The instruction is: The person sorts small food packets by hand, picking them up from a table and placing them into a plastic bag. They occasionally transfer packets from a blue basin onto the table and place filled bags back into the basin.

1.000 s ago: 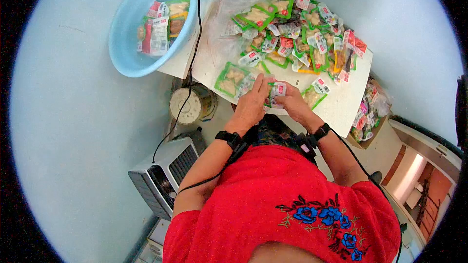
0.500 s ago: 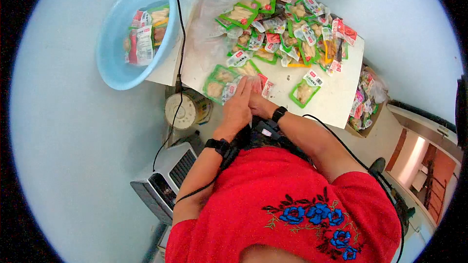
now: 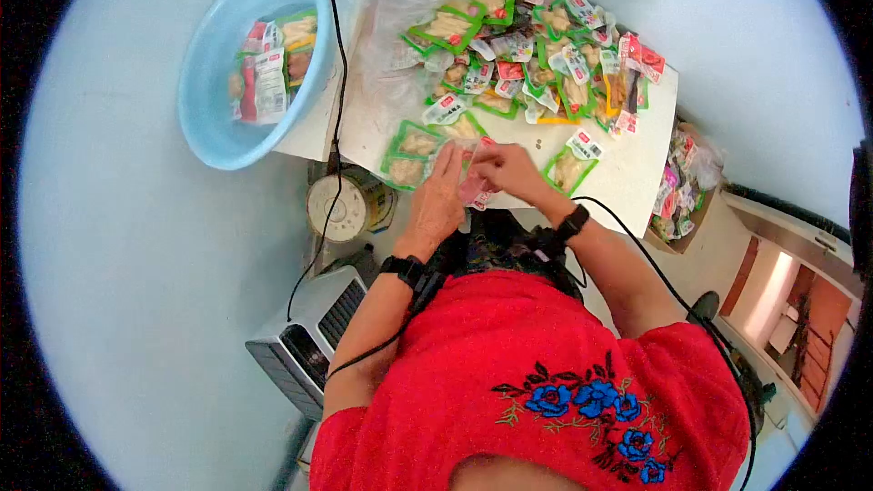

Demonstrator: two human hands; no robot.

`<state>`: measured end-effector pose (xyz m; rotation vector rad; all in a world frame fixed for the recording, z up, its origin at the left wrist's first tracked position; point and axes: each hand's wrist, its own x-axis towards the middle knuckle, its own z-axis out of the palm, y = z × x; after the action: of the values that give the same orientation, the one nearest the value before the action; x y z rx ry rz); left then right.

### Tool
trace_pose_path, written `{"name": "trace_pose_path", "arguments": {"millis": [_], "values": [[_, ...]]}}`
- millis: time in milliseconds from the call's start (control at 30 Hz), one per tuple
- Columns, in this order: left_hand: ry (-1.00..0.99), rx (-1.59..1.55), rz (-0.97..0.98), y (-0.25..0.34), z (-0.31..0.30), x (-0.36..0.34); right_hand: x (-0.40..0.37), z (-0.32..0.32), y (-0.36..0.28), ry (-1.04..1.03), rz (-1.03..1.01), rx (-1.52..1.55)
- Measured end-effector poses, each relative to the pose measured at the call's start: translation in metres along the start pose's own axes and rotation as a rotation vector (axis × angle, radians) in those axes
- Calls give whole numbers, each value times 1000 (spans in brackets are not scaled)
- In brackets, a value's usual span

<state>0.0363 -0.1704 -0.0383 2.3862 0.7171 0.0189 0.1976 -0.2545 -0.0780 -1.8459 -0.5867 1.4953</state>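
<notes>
At the table's near edge, my left hand (image 3: 438, 200) has its fingers pressed together against a pink-and-clear plastic packet (image 3: 471, 189). My right hand (image 3: 511, 171) bends its fingers onto the packet's other side, pinching it near the top. Part of the packet is covered by both hands, so its contents cannot be made out. Just left of my fingers lie green-edged clear snack packs (image 3: 407, 159) with pale pieces inside. Another pack with a white label (image 3: 464, 125) lies beyond my hands. One green-edged pack (image 3: 570, 166) lies alone beside my right wrist.
A big pile of snack packs (image 3: 546, 55) covers the back of the white table (image 3: 627, 177). Clear plastic bags (image 3: 400, 18) lie left of it. A blue basin (image 3: 205, 118) holds several packs. A black cable (image 3: 341, 82) hangs down. A box of packets (image 3: 677, 191) stands right.
My right hand has moved right and up, away from beneath my left hand, and its fingers now show on the pink-and-clear packet. My left hand has shifted only slightly.
</notes>
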Motion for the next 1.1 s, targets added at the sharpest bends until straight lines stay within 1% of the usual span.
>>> {"name": "trace_pose_path", "arguments": {"millis": [100,200,300,400,500,600,700,800,867,900,967,1000,1100], "values": [[64,13,60,-5,4,0,13,-24,31,273,-163,-139],[-33,-16,37,1,-1,0,25,-28,53,411,-338,-405],[-31,1,44,1,3,-1,30,-20,60,440,-398,-619],[-48,-4,40,-2,6,-1,34,-9,55,420,-358,-661],[-123,25,-28,2,5,-3,35,-9,50,403,-305,-688],[-158,43,-29,9,-4,-2,40,-19,54,321,-230,-766],[-153,16,-16,8,-1,-4,33,-24,61,374,-260,-694],[-123,-36,5,5,3,-4,27,-36,66,295,-252,-580],[-22,-20,-16,-6,20,-4,21,-42,68,339,-200,-524],[28,-11,-26,-4,18,-1,19,-44,69,361,-174,-495],[-12,-8,-49,-1,10,1,23,-50,84,366,-199,-467],[-34,-6,-59,1,4,2,21,-50,80,371,-210,-452],[51,31,-49,-7,0,3,11,-55,66,213,33,-96]]}}
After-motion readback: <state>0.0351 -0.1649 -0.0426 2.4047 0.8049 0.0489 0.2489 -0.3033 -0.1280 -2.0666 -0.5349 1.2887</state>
